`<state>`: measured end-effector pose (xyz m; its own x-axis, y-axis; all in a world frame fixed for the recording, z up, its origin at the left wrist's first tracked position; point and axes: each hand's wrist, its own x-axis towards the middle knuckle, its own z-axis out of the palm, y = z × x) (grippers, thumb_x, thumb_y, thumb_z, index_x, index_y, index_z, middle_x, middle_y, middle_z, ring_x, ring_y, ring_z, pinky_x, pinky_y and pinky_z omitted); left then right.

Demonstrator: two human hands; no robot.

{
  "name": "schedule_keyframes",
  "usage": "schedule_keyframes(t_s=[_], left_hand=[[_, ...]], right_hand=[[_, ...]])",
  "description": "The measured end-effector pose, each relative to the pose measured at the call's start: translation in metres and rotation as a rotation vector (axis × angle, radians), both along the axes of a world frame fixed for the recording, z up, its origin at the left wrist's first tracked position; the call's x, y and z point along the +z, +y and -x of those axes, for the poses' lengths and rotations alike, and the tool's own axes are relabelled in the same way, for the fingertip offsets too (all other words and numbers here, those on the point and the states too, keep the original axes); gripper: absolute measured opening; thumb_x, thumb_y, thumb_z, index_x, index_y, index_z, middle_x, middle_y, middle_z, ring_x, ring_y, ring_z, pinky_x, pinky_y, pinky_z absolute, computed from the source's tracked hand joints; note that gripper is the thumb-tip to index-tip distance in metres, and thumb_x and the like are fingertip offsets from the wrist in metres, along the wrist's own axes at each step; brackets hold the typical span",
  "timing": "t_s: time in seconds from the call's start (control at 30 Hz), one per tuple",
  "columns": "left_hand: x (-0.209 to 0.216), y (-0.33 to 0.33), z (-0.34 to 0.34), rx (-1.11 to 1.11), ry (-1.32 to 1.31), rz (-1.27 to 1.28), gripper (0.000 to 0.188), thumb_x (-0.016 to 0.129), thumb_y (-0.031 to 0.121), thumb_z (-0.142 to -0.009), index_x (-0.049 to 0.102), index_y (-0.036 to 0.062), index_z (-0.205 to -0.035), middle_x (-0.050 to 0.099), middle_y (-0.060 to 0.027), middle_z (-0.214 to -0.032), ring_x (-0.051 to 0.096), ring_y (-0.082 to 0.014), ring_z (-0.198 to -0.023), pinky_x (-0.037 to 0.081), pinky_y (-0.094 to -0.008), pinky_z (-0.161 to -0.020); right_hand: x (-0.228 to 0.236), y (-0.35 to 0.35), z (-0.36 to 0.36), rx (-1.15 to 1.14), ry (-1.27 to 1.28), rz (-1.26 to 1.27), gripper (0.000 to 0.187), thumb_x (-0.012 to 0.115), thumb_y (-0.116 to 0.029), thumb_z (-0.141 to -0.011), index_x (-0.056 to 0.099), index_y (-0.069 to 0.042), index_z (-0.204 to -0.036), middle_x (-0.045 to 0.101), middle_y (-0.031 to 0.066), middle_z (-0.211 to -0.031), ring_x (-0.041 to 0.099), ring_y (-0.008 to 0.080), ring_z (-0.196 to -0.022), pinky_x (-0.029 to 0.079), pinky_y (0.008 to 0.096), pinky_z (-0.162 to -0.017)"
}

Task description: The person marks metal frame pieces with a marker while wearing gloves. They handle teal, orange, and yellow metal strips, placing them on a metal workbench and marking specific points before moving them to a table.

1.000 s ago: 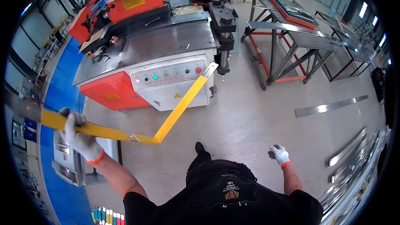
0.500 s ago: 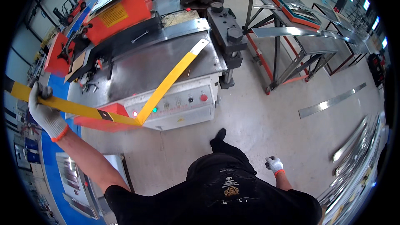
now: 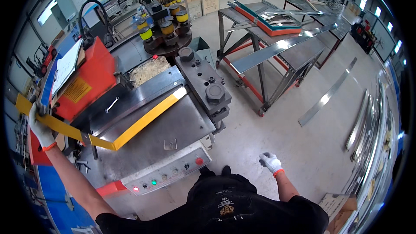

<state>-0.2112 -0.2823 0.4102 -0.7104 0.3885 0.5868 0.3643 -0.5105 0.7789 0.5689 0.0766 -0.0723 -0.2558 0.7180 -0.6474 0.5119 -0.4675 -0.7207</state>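
Observation:
My left hand (image 3: 40, 125), in a white glove with grey fingertips and an orange cuff, is closed round a long yellow bent metal strip (image 3: 145, 120) near its left end. The strip has a sharp bend in the middle, a dark patch left of it and a bare silvery right end. It reaches over the steel top of the machine table (image 3: 147, 151), its right end near the dark bolted block (image 3: 203, 84). My right hand (image 3: 270, 162), gloved alike, hangs empty over the floor to the right of my body, fingers loosely bent and apart.
Below the tabletop is a button panel (image 3: 169, 171). A wrench (image 3: 112, 104) lies behind the strip; a small clear plate (image 3: 170, 144) is on the tabletop. To the right, a wheeled steel table (image 3: 299, 54) carries a long metal strip (image 3: 277, 47). More metal lengths (image 3: 372, 147) lie along the floor.
I have come closer to the machine, and the view has turned. The yellow strip, still in my left hand, now reaches over the tabletop. My right hand stays empty at my side.

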Motion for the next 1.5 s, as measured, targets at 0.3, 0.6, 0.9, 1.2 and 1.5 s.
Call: schedule_keyframes(t_s=[0.3,0.6,0.9,1.2,1.5], left_hand=[[-0.047,0.079,0.140,-0.080,-0.015,-0.001,0.024,0.061,0.016,-0.096,0.062,-0.0016,-0.113,0.061,-0.0056,-0.091,0.051,-0.0140,-0.071,0.042,-0.0289,-0.067],[-0.040,0.066,0.138,-0.041,0.014,0.081,0.039,0.053,0.013,-0.098,0.051,-0.0099,-0.129,0.057,-0.0112,-0.103,0.050,-0.0178,-0.085,0.041,-0.0300,-0.080],[-0.041,0.089,0.077,0.438,0.024,0.202,0.044,0.052,0.014,-0.100,0.049,-0.0062,-0.139,0.062,-0.0160,-0.125,0.060,-0.0264,-0.113,0.043,-0.0364,-0.104],[-0.201,0.107,0.014,0.855,-0.308,0.358,0.036,0.067,0.017,-0.097,0.059,0.0059,-0.130,0.066,-0.0117,-0.120,0.067,-0.0256,-0.103,0.057,-0.0425,-0.086],[-0.261,0.117,0.033,0.956,-0.261,0.131,0.023,0.064,0.011,-0.098,0.063,-0.0002,-0.117,0.069,-0.0140,-0.099,0.068,-0.0279,-0.088,0.059,-0.0469,-0.083]], right_hand=[[0.031,0.011,0.068,-0.302,0.183,-0.105,0.038,0.067,-0.029,-0.095,0.063,0.000,-0.119,0.073,0.0138,-0.094,0.071,0.0210,-0.077,0.059,0.0345,-0.070],[0.065,0.092,0.120,-0.309,0.209,-0.193,0.026,0.065,-0.023,-0.098,0.064,-0.001,-0.113,0.072,0.0135,-0.092,0.069,0.0195,-0.074,0.058,0.0331,-0.070],[0.075,0.248,0.199,0.022,0.339,-0.147,0.025,0.062,-0.018,-0.099,0.064,-0.001,-0.117,0.072,0.0128,-0.094,0.069,0.0173,-0.077,0.058,0.0311,-0.073],[0.074,0.327,0.300,0.214,0.527,0.050,0.028,0.053,-0.016,-0.104,0.054,0.000,-0.127,0.069,0.0149,-0.101,0.069,0.0195,-0.083,0.058,0.0344,-0.079],[0.056,0.323,0.406,0.110,0.687,0.166,0.043,0.055,-0.021,-0.101,0.048,-0.004,-0.140,0.063,0.0139,-0.127,0.062,0.0197,-0.109,0.051,0.0327,-0.093]])
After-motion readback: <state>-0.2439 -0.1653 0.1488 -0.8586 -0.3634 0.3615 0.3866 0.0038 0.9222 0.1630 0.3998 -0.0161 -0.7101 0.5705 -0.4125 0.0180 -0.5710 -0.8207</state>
